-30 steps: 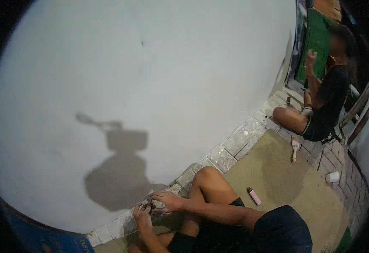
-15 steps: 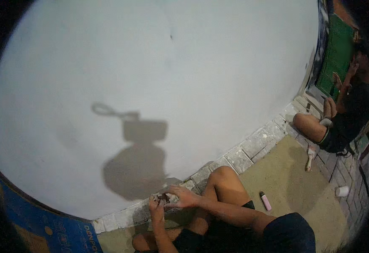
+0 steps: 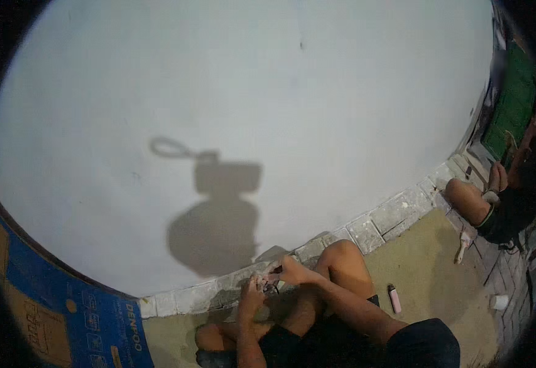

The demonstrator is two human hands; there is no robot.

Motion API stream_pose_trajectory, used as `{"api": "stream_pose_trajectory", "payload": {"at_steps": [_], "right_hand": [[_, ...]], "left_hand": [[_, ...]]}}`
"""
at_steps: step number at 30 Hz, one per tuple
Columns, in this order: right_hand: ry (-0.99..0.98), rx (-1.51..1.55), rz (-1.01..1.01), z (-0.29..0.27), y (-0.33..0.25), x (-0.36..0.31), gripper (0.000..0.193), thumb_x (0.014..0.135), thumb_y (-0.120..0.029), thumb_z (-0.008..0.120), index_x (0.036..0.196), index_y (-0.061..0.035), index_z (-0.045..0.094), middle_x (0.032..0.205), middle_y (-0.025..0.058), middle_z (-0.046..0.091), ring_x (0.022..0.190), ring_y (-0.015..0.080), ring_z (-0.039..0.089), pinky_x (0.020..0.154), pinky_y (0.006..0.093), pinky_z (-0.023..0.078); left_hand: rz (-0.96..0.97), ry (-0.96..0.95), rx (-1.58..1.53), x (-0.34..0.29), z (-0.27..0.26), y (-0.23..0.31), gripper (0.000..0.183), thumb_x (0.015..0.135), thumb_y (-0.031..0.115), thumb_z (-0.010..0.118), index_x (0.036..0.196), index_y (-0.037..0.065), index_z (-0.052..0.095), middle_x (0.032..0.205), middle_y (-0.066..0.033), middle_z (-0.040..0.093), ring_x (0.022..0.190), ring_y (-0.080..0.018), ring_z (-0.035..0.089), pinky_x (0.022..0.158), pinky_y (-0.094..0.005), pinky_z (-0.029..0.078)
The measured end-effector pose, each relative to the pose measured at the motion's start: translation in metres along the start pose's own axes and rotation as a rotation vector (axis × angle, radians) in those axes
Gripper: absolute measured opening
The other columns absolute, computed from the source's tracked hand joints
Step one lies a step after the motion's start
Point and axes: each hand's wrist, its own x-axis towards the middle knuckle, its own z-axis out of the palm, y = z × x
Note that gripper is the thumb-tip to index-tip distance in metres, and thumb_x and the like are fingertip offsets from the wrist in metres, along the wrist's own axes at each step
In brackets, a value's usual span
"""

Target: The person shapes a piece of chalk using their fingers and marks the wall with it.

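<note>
At the lower left of the frame, a blue and brown printed cardboard sheet (image 3: 105, 322) curves along the foot of the pale wall (image 3: 354, 110). A dark shadow (image 3: 216, 236) falls on that wall, left of centre. Below it, at the lower centre, your left hand (image 3: 252, 297) is raised, its fingers closed on a small dark object (image 3: 271, 284). The object sits between your two hands, just right of your left fingertips and just below and left of your right ones; it is too small and blurred for you to tell what it is. Your right hand (image 3: 297, 272) bends in from the right and grips it too, so your hands are close together. Right of your knee, a pink tube with a dark end (image 3: 394, 300) lies on the tan mat (image 3: 415, 257). Farther right, a brush (image 3: 462, 247) lies near the mat's edge, with a white cup (image 3: 499, 302) below it. At the right rim, another person (image 3: 510, 211) sits near a green panel (image 3: 513, 98).
</note>
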Motion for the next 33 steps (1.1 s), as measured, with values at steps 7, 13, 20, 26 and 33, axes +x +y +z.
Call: {"api": "stream_pose_trajectory", "payload": {"at_steps": [7,13,20,26,33], "right_hand": [[-0.149,0.081,0.083,-0.010,0.017,0.002,0.032,0.077,-0.028,0.071,0.093,-0.0008,0.064,0.086,0.0194,0.055,0.085,0.0306,0.053,0.075,0.0412,0.043],[-0.088,-0.098,-0.172,-0.015,-0.001,0.001,0.016,0.076,-0.015,0.071,0.086,-0.0029,0.068,0.077,0.0158,0.064,0.068,0.0280,0.059,0.065,0.0377,0.048],[-0.096,-0.180,-0.021,-0.016,-0.016,0.001,0.012,0.079,-0.009,0.064,0.089,-0.0047,0.068,0.086,0.0167,0.066,0.073,0.0278,0.061,0.069,0.0375,0.048],[-0.204,-0.072,0.037,-0.023,-0.034,-0.001,0.015,0.080,-0.010,0.064,0.092,-0.0010,0.066,0.086,0.0163,0.066,0.075,0.0269,0.063,0.071,0.0373,0.048],[-0.168,-0.075,-0.163,-0.018,-0.026,0.004,0.018,0.082,-0.014,0.064,0.094,0.0008,0.065,0.081,0.0199,0.064,0.070,0.0317,0.061,0.066,0.0367,0.048]], "left_hand": [[-0.024,-0.126,0.253,-0.002,-0.006,0.021,0.040,0.094,0.020,0.043,0.127,-0.003,0.045,0.122,-0.0266,0.050,0.112,-0.0417,0.048,0.095,-0.0476,0.040],[-0.005,-0.134,0.039,-0.003,-0.007,0.011,0.035,0.092,0.024,0.051,0.120,0.003,0.052,0.116,-0.0233,0.054,0.105,-0.0373,0.054,0.089,-0.0443,0.043],[-0.023,-0.263,0.009,0.014,-0.014,-0.013,0.034,0.088,0.022,0.058,0.113,0.000,0.055,0.113,-0.0172,0.058,0.106,-0.0321,0.056,0.090,-0.0402,0.043],[0.069,0.047,0.159,0.004,-0.012,0.005,0.023,0.087,0.015,0.056,0.102,-0.001,0.062,0.099,-0.0224,0.061,0.095,-0.0369,0.057,0.084,-0.0424,0.044],[0.298,0.169,0.201,0.003,-0.011,0.008,0.018,0.086,0.008,0.053,0.096,-0.004,0.060,0.101,-0.0218,0.060,0.095,-0.0365,0.056,0.085,-0.0416,0.044]]}}
